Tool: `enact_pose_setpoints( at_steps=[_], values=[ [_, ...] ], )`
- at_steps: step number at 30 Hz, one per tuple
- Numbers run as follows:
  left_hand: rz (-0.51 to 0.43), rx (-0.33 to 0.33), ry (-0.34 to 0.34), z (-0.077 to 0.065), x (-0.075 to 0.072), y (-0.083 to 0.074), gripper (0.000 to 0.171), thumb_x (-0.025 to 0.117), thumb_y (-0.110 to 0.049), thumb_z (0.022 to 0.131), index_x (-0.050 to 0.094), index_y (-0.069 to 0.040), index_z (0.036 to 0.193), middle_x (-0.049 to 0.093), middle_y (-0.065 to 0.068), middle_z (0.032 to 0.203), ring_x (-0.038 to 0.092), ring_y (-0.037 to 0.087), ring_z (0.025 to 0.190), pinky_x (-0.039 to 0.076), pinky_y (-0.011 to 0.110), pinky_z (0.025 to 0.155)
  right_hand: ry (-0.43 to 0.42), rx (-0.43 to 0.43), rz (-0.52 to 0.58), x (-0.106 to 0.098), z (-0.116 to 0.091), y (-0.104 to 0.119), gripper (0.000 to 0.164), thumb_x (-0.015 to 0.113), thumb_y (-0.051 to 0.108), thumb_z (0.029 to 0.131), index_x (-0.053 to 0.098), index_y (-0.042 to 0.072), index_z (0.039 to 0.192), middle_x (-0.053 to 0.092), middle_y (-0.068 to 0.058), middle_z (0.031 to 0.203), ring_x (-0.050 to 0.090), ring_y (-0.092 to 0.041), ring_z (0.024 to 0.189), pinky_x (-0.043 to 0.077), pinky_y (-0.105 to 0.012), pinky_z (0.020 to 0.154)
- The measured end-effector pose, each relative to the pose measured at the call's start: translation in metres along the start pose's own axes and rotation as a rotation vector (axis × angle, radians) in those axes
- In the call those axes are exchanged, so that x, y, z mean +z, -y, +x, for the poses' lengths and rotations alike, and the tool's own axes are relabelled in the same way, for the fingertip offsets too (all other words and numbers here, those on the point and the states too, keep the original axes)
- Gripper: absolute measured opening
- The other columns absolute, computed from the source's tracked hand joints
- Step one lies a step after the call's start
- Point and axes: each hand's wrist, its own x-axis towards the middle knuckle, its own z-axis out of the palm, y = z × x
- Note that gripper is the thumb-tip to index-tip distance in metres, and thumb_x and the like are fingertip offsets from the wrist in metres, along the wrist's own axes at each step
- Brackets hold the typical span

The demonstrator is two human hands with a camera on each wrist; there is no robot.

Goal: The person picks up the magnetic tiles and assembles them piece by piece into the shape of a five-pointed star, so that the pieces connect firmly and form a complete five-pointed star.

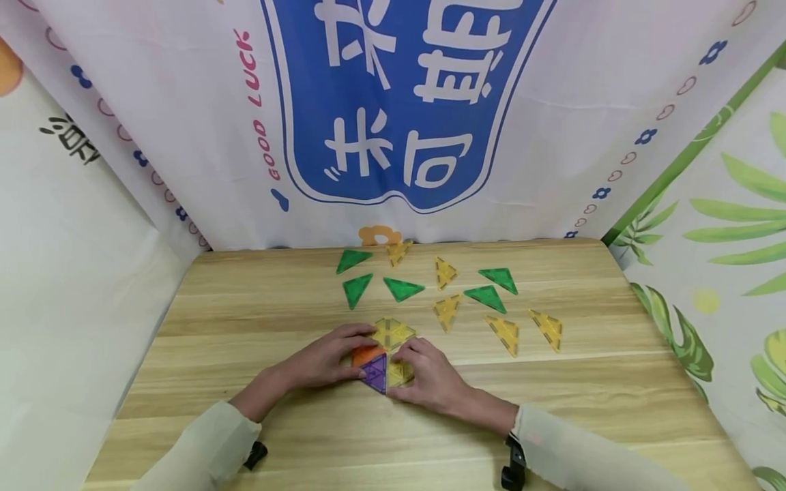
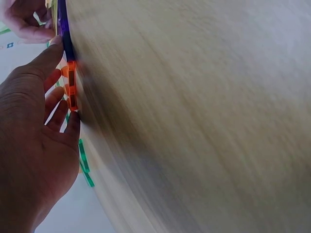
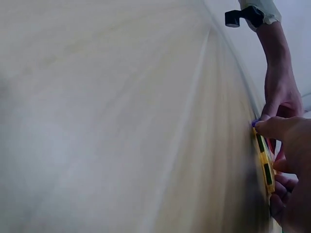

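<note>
Several translucent triangle magnetic tiles lie joined in a rounded, hexagon-like flat shape near the front of the table. Yellow tiles (image 1: 393, 332) form its far side. My left hand (image 1: 331, 358) holds the left side, fingers over the orange triangle tile (image 1: 366, 355) and thumb at the purple triangle tile (image 1: 374, 374). On the right, my right hand (image 1: 436, 378) grips a yellow triangle tile (image 1: 398, 374) between thumb and fingers, partly covering it. In the left wrist view, the orange tile's edge (image 2: 72, 87) stands beside the left fingers. The right wrist view shows the yellow edge (image 3: 265, 160) under the right hand.
Loose green triangle tiles (image 1: 403, 289) and amber triangle tiles (image 1: 503, 334) lie scattered behind and to the right of the joined shape. A printed cloth (image 1: 393, 225) hangs along the back edge of the wooden table (image 1: 245, 293).
</note>
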Motion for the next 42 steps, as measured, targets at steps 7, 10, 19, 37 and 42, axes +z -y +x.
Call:
enact_pose_setpoints(
  at_steps=[7,10,19,37,42],
  values=[
    [0.006,0.02,-0.005,0.0,-0.002,-0.001,0.054,0.077,-0.027,0.099,0.062,-0.006,0.146,0.045,0.013,0.162,0.041,0.034,0.151,0.041,0.055,0.119,0.012,-0.034,0.007,-0.013,0.003,-0.018,0.053,0.094,0.033,0.082,0.074,0.005,0.123,0.068,-0.007,0.125,0.063,-0.021,0.118,0.056,-0.039,0.1],
    [0.013,0.011,-0.003,-0.002,-0.002,-0.001,0.054,0.078,-0.027,0.099,0.062,-0.006,0.147,0.046,0.013,0.162,0.041,0.034,0.151,0.041,0.055,0.119,0.015,-0.049,-0.007,-0.019,0.006,-0.028,0.058,0.092,0.033,0.084,0.072,0.003,0.13,0.065,-0.01,0.137,0.059,-0.026,0.128,0.053,-0.043,0.108],
    [0.025,-0.008,0.003,-0.009,-0.002,0.001,0.054,0.078,-0.027,0.099,0.062,-0.007,0.147,0.045,0.012,0.163,0.04,0.033,0.152,0.04,0.053,0.12,0.134,-0.063,0.042,-0.02,0.016,-0.036,0.066,0.087,0.039,0.089,0.067,0.002,0.139,0.06,-0.01,0.149,0.053,-0.026,0.14,0.046,-0.045,0.116],
    [0.045,-0.079,-0.044,-0.055,-0.015,0.02,0.054,0.08,-0.028,0.097,0.065,-0.007,0.144,0.05,0.011,0.161,0.048,0.036,0.146,0.047,0.057,0.112,0.204,-0.115,0.037,0.011,0.047,-0.008,0.065,0.086,0.038,0.091,0.065,0.002,0.141,0.057,-0.011,0.152,0.051,-0.026,0.14,0.045,-0.04,0.116],
    [0.071,-0.087,-0.065,-0.073,-0.021,0.027,0.054,0.082,-0.028,0.094,0.067,-0.007,0.142,0.052,0.011,0.159,0.05,0.035,0.144,0.049,0.056,0.11,0.224,-0.113,0.029,0.024,0.06,0.005,0.066,0.086,0.039,0.09,0.065,0.003,0.141,0.056,-0.01,0.152,0.05,-0.025,0.142,0.043,-0.037,0.119]
  ],
)
